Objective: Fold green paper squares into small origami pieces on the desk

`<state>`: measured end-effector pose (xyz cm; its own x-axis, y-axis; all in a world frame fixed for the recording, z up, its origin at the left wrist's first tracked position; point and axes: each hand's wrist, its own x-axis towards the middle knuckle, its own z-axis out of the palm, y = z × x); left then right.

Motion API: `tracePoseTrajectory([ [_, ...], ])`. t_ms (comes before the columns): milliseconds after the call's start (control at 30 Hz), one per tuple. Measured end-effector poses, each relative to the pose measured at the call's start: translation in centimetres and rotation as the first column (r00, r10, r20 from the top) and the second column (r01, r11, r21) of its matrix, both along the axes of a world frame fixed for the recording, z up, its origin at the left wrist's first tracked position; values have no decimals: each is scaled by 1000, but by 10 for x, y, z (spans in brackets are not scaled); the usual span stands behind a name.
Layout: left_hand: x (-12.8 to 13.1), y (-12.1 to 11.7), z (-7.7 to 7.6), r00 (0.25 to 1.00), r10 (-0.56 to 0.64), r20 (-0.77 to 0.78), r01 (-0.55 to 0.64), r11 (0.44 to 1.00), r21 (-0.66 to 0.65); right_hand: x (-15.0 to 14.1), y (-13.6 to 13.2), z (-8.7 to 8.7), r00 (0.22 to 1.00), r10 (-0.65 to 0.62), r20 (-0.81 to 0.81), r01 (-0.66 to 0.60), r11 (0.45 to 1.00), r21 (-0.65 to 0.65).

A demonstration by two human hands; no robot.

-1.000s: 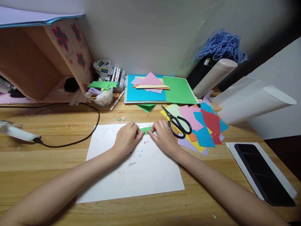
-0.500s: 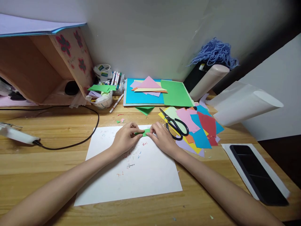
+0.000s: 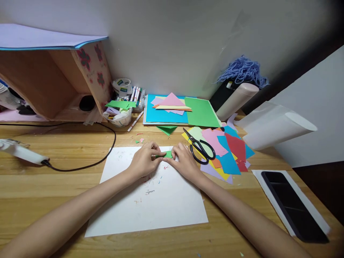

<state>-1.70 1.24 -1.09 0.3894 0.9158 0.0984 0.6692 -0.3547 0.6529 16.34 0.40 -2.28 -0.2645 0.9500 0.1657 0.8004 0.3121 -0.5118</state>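
A small green paper piece (image 3: pixel 167 154) is pinched between both hands over the far edge of a white sheet (image 3: pixel 150 204) on the wooden desk. My left hand (image 3: pixel 146 160) grips its left end with closed fingers. My right hand (image 3: pixel 184 161) grips the right end, fingers pressed together. Most of the green piece is hidden by my fingers. Black scissors (image 3: pixel 200 147) lie just right of my right hand.
Loose coloured paper pieces (image 3: pixel 228 148) lie right of the scissors; a stack of coloured sheets (image 3: pixel 182 111) is behind. A bowl of scraps (image 3: pixel 119 114), markers (image 3: pixel 135 94), a glue gun (image 3: pixel 18 152) with black cord, a cardboard box (image 3: pixel 53 79) and a phone (image 3: pixel 291 202) surround the sheet.
My hands have drawn closer together, so less of the green piece shows between them. The camera view has tilted slightly.
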Motion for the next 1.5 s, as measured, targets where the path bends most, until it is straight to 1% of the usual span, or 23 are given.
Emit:
tracePoseTrajectory([
  [233, 1, -1, 1, 1000, 21, 3, -21, 1000, -7, -2, -1, 1, 1000, 3, 1, -3, 1000, 2],
  [400, 0, -1, 2, 1000, 8, -8, -8, 1000, -19, -2, 0, 4, 1000, 4, -15, -5, 998, -56],
  [633, 0, -1, 4, 1000, 3, -9, -4, 999, -39, 5, 7, 7, 986, 8, -166, -35, 987, -158],
  [833, -2, 1, 2, 999, -10, -33, 9, 999, -32, 12, 14, 5, 945, 7, -328, -92, 965, -244],
  [900, -2, 0, 4, 997, -28, -68, 29, 1000, 1, 13, 16, 4, 933, -6, -360, -98, 958, -270],
  [967, -2, -2, 6, 989, -67, -131, 78, 994, 76, 14, 16, 2, 924, -12, -383, -105, 953, -283],
  [1067, 0, -6, 9, 959, -129, -253, 187, 957, 221, 18, 14, 1, 914, 43, -404, -158, 954, -255],
  [1167, 1, -9, 5, 947, -161, -277, 243, 925, 294, 21, 8, 3, 902, 131, -411, -216, 962, -168],
  [1233, 2, -9, 0, 956, -168, -242, 241, 918, 314, 21, 4, 5, 900, 143, -411, -201, 975, -100],
  [1333, 2, -7, -5, 968, -162, -192, 219, 918, 330, 20, 0, 8, 922, 185, -339, -207, 978, -28],
  [1400, 1, -6, -8, 972, -155, -174, 208, 916, 344, 19, -1, 7, 934, 209, -290, -217, 976, 6],
  [1500, 1, -5, -9, 970, -155, -187, 216, 901, 376, 18, 1, 4, 940, 226, -254, -223, 974, 41],
])
